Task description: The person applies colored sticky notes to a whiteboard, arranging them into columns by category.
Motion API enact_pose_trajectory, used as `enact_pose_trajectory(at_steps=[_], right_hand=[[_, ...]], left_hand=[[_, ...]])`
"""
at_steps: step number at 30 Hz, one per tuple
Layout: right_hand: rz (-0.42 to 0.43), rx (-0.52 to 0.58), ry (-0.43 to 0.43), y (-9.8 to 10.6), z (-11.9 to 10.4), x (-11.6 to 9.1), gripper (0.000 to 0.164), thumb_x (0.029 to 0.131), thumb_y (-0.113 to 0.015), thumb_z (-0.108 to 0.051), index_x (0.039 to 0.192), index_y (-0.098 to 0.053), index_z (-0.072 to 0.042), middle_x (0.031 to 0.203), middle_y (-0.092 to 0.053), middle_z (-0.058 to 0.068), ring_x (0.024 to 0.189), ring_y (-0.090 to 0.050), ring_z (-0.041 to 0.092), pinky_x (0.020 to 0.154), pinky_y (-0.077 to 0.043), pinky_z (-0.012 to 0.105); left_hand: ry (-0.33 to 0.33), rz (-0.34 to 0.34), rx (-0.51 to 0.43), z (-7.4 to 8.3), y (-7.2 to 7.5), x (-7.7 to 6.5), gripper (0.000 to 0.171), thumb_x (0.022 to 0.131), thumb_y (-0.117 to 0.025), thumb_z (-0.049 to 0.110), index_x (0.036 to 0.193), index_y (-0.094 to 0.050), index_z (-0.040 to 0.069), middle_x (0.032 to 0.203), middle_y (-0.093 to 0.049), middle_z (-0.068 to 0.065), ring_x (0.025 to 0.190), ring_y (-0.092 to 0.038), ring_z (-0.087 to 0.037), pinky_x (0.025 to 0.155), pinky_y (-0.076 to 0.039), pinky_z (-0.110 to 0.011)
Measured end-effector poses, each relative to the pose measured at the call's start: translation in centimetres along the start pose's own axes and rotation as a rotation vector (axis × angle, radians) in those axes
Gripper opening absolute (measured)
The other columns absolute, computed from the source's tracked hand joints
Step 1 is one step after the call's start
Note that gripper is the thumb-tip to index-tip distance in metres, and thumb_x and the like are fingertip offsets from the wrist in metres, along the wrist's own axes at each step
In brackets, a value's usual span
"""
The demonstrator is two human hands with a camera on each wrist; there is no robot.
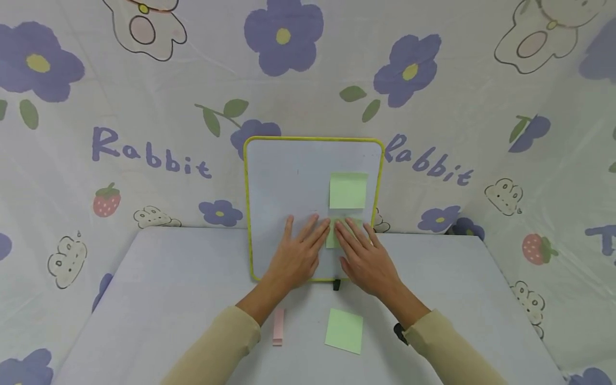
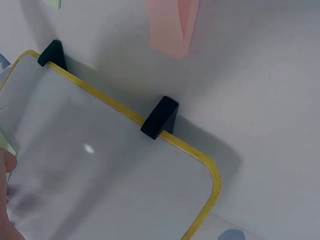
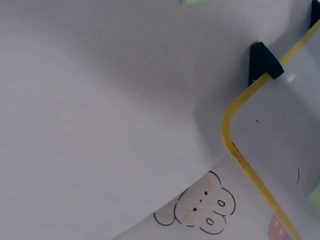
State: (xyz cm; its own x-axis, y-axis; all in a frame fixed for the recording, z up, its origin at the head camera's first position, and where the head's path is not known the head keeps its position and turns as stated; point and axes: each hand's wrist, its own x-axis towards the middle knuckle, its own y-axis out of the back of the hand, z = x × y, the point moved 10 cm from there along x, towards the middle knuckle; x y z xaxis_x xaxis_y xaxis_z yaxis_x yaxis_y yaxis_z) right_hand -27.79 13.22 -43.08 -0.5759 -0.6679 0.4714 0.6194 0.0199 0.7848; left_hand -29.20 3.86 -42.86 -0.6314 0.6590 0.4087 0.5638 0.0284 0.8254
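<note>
A whiteboard (image 1: 289, 182) with a yellow rim stands upright at the back of the table. One green sticky note (image 1: 348, 191) is on its right side. Below that, a second green sticky note (image 1: 331, 240) lies on the board, partly covered by fingers. My left hand (image 1: 295, 259) touches the lower note's left edge with its fingers extended. My right hand (image 1: 368, 262) presses on the same note with straight fingers, its fingertips close to the left ones. In the left wrist view only a bit of the left hand (image 2: 6, 200) shows, beside a green corner.
On the table in front of the board lie a pink sticky-note pad (image 1: 278, 327) and a green sticky-note pad (image 1: 344, 331). Black feet (image 2: 161, 117) hold the board's lower edge. A patterned cloth (image 1: 308, 101) hangs behind the white table (image 1: 183, 299).
</note>
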Motion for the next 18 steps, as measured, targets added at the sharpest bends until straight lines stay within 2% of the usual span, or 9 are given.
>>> enact_pose_trajectory(at_steps=[7, 18], right_hand=[[-0.025, -0.051, 0.016, -0.27, -0.16, 0.99, 0.075, 0.089, -0.068, -0.03, 0.152, -0.038, -0.002, 0.161, -0.032, 0.01, 0.149, -0.024, 0.027, 0.118, -0.021, 0.051], [-0.054, -0.014, 0.002, -0.58, 0.12, 0.97, 0.076, 0.088, -0.071, -0.029, 0.152, -0.039, -0.003, 0.161, -0.031, 0.009, 0.15, -0.022, 0.028, 0.118, -0.021, 0.053]], left_hand=[[0.004, 0.006, 0.004, -0.05, -0.31, -0.06, 0.066, 0.096, -0.055, 0.034, 0.155, -0.035, 0.014, 0.163, -0.027, 0.002, 0.15, -0.022, -0.022, 0.112, -0.024, -0.063], [0.008, 0.019, 0.007, -0.05, 0.02, -0.02, 0.066, 0.095, -0.058, 0.034, 0.154, -0.037, 0.014, 0.161, -0.029, 0.003, 0.149, -0.025, -0.022, 0.112, -0.025, -0.063]])
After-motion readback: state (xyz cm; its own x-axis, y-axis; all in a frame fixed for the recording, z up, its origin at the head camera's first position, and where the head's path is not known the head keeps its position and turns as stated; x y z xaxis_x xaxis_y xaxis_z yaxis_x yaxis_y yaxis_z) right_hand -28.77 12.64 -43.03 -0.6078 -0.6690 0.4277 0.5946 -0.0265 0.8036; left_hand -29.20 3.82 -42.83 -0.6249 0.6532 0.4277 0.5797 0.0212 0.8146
